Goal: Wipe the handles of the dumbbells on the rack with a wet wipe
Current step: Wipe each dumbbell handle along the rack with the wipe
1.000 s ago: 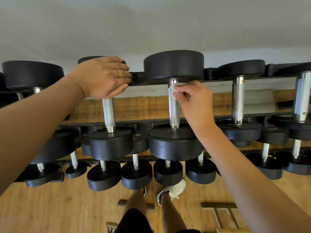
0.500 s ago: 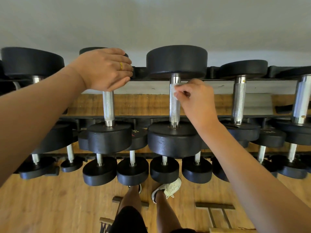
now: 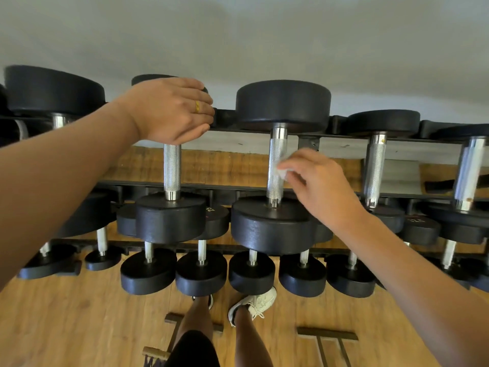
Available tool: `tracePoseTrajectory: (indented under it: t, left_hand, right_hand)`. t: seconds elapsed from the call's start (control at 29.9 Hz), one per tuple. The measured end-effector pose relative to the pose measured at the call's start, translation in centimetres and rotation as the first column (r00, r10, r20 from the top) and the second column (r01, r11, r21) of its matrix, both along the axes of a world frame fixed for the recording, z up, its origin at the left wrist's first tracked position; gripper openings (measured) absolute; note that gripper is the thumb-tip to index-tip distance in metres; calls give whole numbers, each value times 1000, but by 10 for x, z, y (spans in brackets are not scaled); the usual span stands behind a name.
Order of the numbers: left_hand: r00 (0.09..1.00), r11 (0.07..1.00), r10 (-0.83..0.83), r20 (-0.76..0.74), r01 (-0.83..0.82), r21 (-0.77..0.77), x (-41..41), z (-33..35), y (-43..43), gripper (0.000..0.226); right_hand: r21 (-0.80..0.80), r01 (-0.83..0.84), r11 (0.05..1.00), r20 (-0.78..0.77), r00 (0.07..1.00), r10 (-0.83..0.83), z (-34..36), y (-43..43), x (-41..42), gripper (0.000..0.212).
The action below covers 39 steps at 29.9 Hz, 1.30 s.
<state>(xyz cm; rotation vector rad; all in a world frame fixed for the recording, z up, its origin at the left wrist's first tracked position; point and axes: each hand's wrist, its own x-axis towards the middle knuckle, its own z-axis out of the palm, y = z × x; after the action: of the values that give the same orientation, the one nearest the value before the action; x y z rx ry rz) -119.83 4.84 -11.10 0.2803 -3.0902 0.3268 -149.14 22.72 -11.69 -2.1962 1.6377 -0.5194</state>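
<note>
Right hand (image 3: 317, 186): fingers pinched on the wet wipe (image 3: 283, 172), pressing it mid-shaft against 1 knurled handle (image 3: 276, 154) on the rack (image 3: 341, 121). Left hand (image 3: 172, 109): fingers curled over the neighbouring dumbbell (image 3: 170, 218) (probably bracing).

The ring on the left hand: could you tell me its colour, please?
The ring is gold-coloured, clearest in the head view.

Head camera looks down, close over the rack (image 3: 340, 122); edges seemingly distorted.
</note>
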Motion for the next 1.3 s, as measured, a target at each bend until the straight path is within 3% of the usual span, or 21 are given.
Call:
tracePoseTrajectory:
  t: [0.1,0.33,0.64,0.8,0.9,1.17,1.3]
  left_hand:
    - [1000,1000,-3,-7,3,-5,1,0,0,52]
    - [1000,1000,1,-5,-1,-6,2,0,0,53]
    - [1000,1000,-5,-13,5,-14,2,0,-1,53]
    - [1000,1000,-14,-18,13,-29,2,-1,-1,53]
    - [1000,1000,-18,-21,18,-25,2,-2,-1,52]
    - [1000,1000,-17,-16,16,-23,2,-3,-2,54]
    - [1000,1000,-15,-12,15,-2,2,-3,-3,56]
  right_hand:
    - [-170,-157,973,-115,984,139,-3,-16,-8,38]
    - [-142,-513,847,-412,808,421,-27,-43,-32,55]
    - [20,-565,825,-489,714,501,-28,-35,-40,86]
    - [83,-742,665,-594,498,631,-27,-25,-43,77]
    - [117,-770,627,-633,429,644,-14,-39,-46,74]
    - [113,-652,750,-582,569,582,-3,-51,-38,87]
    - [237,-767,596,-514,422,747,-13,-20,-39,79]
